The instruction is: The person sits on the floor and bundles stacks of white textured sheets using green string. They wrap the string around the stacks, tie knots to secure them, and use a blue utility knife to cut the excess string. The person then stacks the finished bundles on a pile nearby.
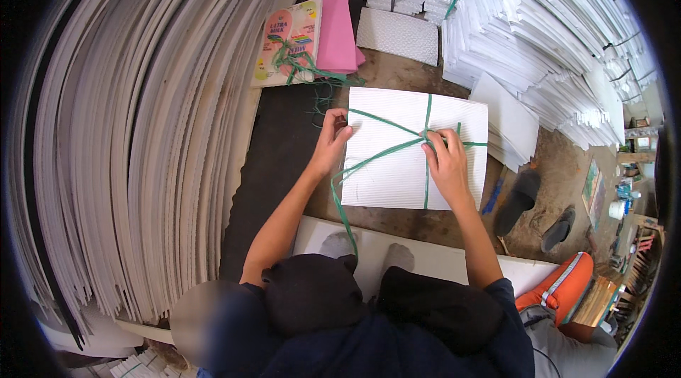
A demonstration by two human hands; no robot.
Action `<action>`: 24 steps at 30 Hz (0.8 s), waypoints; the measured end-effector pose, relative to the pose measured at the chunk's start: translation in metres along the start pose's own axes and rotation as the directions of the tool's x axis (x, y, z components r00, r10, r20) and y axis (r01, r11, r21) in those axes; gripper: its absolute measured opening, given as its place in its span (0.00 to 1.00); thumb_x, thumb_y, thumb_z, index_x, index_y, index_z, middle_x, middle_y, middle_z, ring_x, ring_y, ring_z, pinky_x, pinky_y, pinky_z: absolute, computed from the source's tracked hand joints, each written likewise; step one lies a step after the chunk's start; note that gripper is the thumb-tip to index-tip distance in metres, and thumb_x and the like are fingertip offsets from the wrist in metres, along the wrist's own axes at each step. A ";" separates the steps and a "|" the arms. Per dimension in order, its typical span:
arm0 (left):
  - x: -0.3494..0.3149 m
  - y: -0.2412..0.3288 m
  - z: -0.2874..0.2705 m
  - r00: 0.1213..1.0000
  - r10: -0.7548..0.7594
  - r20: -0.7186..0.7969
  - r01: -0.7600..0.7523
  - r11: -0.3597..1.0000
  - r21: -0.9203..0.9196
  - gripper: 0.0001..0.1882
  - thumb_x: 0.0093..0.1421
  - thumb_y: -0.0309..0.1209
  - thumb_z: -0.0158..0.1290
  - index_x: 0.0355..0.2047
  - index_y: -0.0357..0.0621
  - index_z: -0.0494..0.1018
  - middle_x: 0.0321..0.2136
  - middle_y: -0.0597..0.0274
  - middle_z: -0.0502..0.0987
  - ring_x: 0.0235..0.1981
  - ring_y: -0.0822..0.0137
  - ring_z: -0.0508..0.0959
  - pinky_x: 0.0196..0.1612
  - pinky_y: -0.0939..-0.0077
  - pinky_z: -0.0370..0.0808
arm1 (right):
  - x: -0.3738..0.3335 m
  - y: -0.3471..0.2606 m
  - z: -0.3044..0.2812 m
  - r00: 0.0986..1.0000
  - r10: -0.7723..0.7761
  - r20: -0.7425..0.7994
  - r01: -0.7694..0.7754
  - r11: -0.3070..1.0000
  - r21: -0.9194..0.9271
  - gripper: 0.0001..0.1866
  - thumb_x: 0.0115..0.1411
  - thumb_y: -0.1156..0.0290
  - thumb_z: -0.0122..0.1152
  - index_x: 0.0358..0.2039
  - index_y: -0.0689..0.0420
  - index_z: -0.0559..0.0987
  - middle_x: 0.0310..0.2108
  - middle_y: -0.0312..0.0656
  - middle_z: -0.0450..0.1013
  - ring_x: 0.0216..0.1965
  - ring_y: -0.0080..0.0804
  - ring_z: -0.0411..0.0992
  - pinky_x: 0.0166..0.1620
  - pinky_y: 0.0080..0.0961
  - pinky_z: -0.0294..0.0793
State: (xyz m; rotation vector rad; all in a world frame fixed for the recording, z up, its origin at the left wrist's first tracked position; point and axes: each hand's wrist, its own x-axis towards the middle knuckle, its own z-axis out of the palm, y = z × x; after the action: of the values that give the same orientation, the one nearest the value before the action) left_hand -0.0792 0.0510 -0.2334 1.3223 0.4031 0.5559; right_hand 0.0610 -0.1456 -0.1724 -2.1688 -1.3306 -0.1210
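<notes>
A white ribbed cardboard bundle (386, 183), flat and rectangular, lies in front of me. Green plastic string (386, 153) crosses its top and meets at a knot or crossing right of the middle. My right hand (447, 161) pinches the string at that crossing. At the bundle's left edge, my left hand (332, 142) has its fingers curled where the upper strand reaches the side; part of its grip is hidden. A loose string tail hangs over the near left side toward my feet.
Tall stacks of white sheets (142, 122) stand at left, more white bundles (525, 30) at back right. A printed carton piece (287, 37) with tangled string, pink sheets (335, 34) and a white pad (397, 35) lie beyond. Dark slippers (519, 200) and an orange item (564, 286) are at right.
</notes>
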 end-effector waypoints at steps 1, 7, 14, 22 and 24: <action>0.001 0.000 -0.005 0.999 0.016 0.040 -0.016 1.000 0.019 0.10 0.57 0.29 0.47 0.38 0.42 0.61 0.33 0.66 0.63 0.38 0.74 0.64 0.46 0.80 0.60 | -0.001 0.000 0.000 1.000 0.005 -0.001 -0.005 1.000 -0.007 0.10 0.51 0.73 0.56 0.36 0.58 0.72 0.33 0.43 0.64 0.35 0.40 0.65 0.37 0.33 0.66; -0.013 -0.022 -0.027 0.998 -0.011 0.069 0.004 0.995 0.102 0.09 0.56 0.30 0.50 0.29 0.44 0.61 0.29 0.71 0.61 0.33 0.77 0.62 0.38 0.83 0.60 | -0.001 -0.002 0.001 1.000 0.018 -0.011 -0.018 1.000 0.001 0.10 0.51 0.72 0.56 0.36 0.58 0.73 0.31 0.43 0.63 0.34 0.40 0.65 0.36 0.33 0.66; -0.048 -0.084 -0.049 0.996 0.052 0.074 -0.080 0.898 0.433 0.07 0.60 0.30 0.44 0.31 0.39 0.62 0.32 0.62 0.62 0.35 0.71 0.63 0.40 0.81 0.60 | 0.002 -0.001 0.001 0.999 -0.007 -0.034 0.009 0.998 0.061 0.08 0.55 0.71 0.53 0.35 0.58 0.72 0.25 0.39 0.63 0.29 0.33 0.65 0.32 0.29 0.65; 0.000 0.071 0.029 0.912 0.407 -0.060 -0.341 0.830 0.442 0.09 0.52 0.28 0.51 0.33 0.40 0.66 0.29 0.61 0.64 0.32 0.68 0.65 0.38 0.77 0.64 | -0.001 0.021 -0.036 0.878 0.479 -0.013 -0.159 0.317 0.935 0.15 0.65 0.63 0.37 0.29 0.61 0.66 0.14 0.28 0.49 0.19 0.17 0.51 0.31 0.20 0.63; 0.001 0.097 0.058 0.887 0.279 0.367 -0.459 0.600 0.655 0.14 0.47 0.34 0.56 0.31 0.40 0.67 0.28 0.57 0.67 0.31 0.61 0.68 0.37 0.71 0.67 | 0.004 0.015 -0.041 0.918 0.395 0.037 -0.181 0.335 0.925 0.15 0.65 0.64 0.37 0.29 0.61 0.66 0.14 0.29 0.49 0.19 0.17 0.51 0.31 0.20 0.63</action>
State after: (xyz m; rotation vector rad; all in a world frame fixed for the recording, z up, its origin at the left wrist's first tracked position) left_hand -0.0601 0.0196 -0.1264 2.2742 0.1373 0.6024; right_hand 0.0844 -0.1684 -0.1438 -1.2806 -0.5631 0.4603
